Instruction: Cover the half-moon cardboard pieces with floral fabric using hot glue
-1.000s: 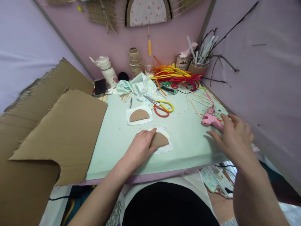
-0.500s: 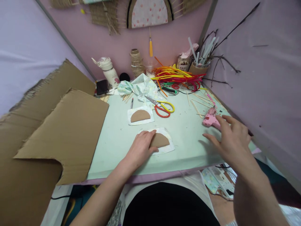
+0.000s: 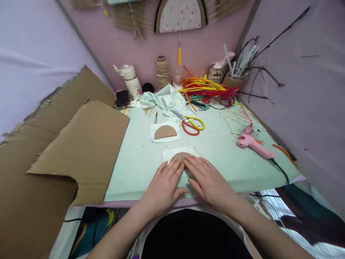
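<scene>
Both palms face down near the table's front edge. My left hand [image 3: 165,185] lies with fingers stretched over the left part of a cardboard half-circle [image 3: 182,155]. My right hand [image 3: 207,179] rests flat on its right part, fingertips almost meeting the left ones. Under the half-circle is a piece of white fabric [image 3: 172,151], mostly covered by the hands. Just beyond lies a second cardboard half-circle [image 3: 165,132] on another white fabric piece [image 3: 154,139]. Scissors [image 3: 191,123] with red and yellow handles are behind, and a pink glue gun [image 3: 254,144] lies at the right.
Large cardboard sheets [image 3: 81,144] cover the left side. At the back stand a white bottle [image 3: 131,81], a twine cone [image 3: 163,72] and a jar with sticks [image 3: 235,79]. Crumpled fabric [image 3: 164,100], coloured cords [image 3: 207,86] and thin wooden sticks [image 3: 230,124] lie in front.
My right hand has moved left from beside the glue gun onto the near half-circle. My left hand has flattened over it too. The view has shifted slightly.
</scene>
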Motion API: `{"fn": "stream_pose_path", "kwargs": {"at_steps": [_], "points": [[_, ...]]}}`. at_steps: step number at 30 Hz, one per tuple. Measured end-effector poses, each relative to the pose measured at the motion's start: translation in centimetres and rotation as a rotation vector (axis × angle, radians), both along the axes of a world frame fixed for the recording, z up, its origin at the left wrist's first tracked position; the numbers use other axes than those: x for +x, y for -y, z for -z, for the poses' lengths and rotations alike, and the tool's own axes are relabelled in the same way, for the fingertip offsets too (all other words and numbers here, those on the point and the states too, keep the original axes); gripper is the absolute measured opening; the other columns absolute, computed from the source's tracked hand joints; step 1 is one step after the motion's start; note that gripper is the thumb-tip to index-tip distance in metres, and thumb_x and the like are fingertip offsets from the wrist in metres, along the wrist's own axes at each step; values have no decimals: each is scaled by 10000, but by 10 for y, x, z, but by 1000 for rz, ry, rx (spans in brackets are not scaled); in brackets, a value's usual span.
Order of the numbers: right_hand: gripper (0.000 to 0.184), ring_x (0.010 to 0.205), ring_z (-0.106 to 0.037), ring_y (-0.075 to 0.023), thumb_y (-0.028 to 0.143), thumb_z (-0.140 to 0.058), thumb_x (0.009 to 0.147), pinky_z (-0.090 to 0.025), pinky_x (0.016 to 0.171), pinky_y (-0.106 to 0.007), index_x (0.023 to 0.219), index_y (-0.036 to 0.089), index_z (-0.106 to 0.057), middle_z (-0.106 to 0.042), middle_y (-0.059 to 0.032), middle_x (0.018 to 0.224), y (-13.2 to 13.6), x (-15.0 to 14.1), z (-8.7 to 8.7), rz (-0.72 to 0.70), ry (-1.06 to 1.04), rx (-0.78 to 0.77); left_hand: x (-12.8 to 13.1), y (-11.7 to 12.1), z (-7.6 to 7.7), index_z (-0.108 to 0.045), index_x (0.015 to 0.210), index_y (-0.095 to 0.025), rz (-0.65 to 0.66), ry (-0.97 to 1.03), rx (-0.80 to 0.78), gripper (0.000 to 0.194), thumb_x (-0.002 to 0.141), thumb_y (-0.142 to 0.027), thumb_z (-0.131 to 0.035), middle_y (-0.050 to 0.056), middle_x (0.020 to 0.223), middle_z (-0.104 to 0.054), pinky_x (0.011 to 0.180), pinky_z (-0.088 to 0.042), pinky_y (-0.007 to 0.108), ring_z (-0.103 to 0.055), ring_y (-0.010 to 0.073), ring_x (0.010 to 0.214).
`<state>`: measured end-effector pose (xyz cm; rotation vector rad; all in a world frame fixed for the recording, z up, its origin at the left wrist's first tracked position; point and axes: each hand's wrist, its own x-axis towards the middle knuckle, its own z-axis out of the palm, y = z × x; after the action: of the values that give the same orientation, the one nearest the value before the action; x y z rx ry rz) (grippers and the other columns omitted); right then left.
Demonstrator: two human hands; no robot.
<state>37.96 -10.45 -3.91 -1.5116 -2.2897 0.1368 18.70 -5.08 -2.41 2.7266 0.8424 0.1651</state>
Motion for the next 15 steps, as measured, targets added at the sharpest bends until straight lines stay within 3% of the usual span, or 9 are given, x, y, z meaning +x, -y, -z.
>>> {"fn": "stream_pose_path", "kwargs": {"at_steps": [7,15], "points": [[508,1358,-372,-253,278,-462,912,-346,1107,-463,1371,63,-451,-428,-156,1451,2,-6,13,26,58,-61,0,1,13,-264,1446,-99,18,-68,-45,842,817,-620,-471,193,1512,-276,1142,-217,448,-203,263,1425],[423,1311,-442,-244,226,-433,922,-354,1088,-456,1324,125,-517,-517,-125,1391,3,-12,10,96,28,-45,2,0,6,-295,1431,-78,15,-11,-99,840,814,-617,-485,207,1498,-311,1141,-214,461,-246,277,1412]]}}
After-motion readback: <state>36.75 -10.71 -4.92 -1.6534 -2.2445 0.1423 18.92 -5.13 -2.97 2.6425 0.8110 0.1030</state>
